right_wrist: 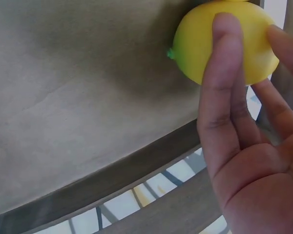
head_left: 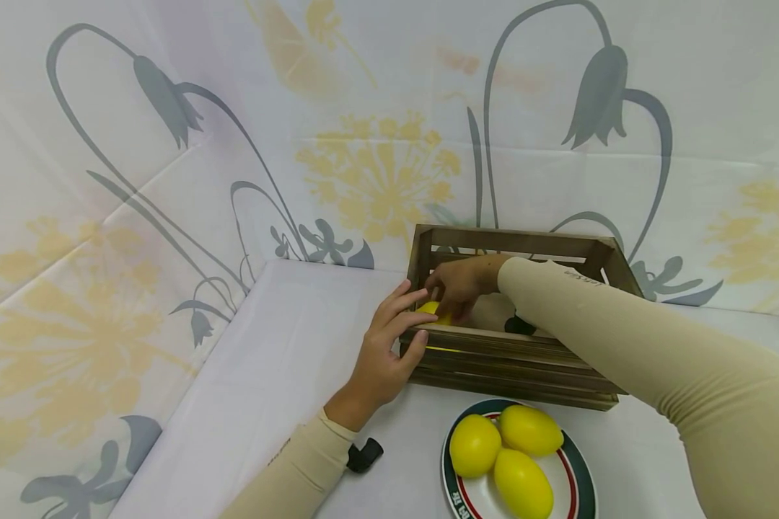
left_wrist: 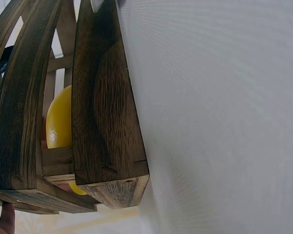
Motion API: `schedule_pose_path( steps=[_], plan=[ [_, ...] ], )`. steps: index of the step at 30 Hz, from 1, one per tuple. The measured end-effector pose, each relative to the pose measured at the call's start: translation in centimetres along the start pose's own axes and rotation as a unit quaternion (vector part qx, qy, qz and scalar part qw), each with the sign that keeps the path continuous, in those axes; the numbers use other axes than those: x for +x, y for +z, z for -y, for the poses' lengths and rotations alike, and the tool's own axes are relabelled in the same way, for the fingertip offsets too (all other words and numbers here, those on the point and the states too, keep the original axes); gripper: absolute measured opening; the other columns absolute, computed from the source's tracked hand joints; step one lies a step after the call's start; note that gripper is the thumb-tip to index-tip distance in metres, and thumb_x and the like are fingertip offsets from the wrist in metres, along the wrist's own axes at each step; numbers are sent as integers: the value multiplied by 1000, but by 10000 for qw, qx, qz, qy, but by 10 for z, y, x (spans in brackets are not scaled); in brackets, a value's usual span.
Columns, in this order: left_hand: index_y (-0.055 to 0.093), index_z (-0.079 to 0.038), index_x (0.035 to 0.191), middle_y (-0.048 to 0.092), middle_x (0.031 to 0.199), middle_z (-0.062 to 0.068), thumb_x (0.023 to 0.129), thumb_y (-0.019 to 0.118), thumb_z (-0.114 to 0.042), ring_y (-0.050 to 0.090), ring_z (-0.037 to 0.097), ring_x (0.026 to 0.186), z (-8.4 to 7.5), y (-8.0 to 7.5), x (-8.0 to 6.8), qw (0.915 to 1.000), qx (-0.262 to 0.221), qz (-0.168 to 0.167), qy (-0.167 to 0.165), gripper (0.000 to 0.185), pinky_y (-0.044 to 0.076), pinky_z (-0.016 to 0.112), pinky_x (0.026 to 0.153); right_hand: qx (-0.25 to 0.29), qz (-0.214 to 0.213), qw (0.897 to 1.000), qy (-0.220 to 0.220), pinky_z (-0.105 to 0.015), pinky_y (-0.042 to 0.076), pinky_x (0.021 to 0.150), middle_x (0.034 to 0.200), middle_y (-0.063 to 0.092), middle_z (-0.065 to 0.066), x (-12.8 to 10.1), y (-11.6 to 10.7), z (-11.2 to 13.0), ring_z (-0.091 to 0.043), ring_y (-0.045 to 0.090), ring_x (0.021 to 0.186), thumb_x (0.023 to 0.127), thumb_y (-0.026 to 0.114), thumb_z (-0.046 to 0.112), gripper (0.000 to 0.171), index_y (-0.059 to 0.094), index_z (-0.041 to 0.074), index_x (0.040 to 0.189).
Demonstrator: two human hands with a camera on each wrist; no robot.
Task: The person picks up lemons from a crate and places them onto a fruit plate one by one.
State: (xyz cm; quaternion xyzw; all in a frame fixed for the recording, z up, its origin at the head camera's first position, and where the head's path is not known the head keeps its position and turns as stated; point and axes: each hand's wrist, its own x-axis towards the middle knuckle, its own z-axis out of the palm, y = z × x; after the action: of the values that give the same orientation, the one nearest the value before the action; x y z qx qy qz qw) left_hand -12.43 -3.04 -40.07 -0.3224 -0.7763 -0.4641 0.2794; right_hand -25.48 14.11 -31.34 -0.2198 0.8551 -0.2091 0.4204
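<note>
Currently the lemon (right_wrist: pixel 224 41) sits inside the wooden crate (head_left: pixel 513 360), at its near-left corner, with the right hand (head_left: pixel 457 285) reaching down over the crate's rim and closing its fingers (right_wrist: pixel 224 92) around the fruit. The hold looks light, fingertips on the rounded skin rather than a full wrap, so the lemon could slip and roll across the crate floor if lifted quickly. The left hand (head_left: pixel 386 346) lies with fairly straight fingers against the crate's outer corner, bracing it and holding nothing; should that brace ease, the crate could slide on the smooth white tabletop (head_left: pixel 285 360). Just near of both hands, a plate (head_left: pixel 581 468) carrying three lemons (head_left: pixel 513 450) sits close beneath the right forearm, and a careless withdrawal could knock them.
</note>
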Motion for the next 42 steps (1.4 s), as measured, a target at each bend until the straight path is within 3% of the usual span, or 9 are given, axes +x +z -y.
schedule_pose_path(
  steps=[9,18,23,30,42],
  plan=[
    [69,-10,113,54,144,8,95,60,-10,33,28,150,0,0,0,10000,-20,-3,21,20,31,45,123,-332,-98,9993,117,-33,63,76,144,52,-20,-1,-2,-4,-19,75,83,98,65,21,56,45,4,148],
    [69,-10,112,54,143,11,95,59,-10,33,28,149,-1,0,1,10000,-36,-20,55,19,30,45,123,-252,-266,9989,276,-35,63,79,139,51,-20,-6,-4,-10,-23,74,89,100,61,25,53,47,3,146],
    [69,-9,112,54,145,9,95,59,-10,32,27,150,0,-1,0,10000,-48,10,2,20,30,45,124,-141,-313,9989,317,-37,63,82,144,48,-20,-8,-4,-11,-24,74,93,100,60,28,56,44,2,147],
    [69,-9,112,54,144,11,96,59,-11,32,28,150,-1,-1,1,10000,26,9,51,19,30,46,123,-274,-245,9990,266,-37,60,90,141,54,-18,-6,-4,-12,-23,70,104,101,58,31,56,46,1,147],
    [69,-11,112,54,145,9,95,59,-11,32,27,150,-2,-1,0,10000,28,3,11,20,30,46,123,-406,-384,9982,232,-34,61,86,131,60,-15,-5,-5,-15,-19,71,97,99,62,33,55,51,-2,141]
  ],
)
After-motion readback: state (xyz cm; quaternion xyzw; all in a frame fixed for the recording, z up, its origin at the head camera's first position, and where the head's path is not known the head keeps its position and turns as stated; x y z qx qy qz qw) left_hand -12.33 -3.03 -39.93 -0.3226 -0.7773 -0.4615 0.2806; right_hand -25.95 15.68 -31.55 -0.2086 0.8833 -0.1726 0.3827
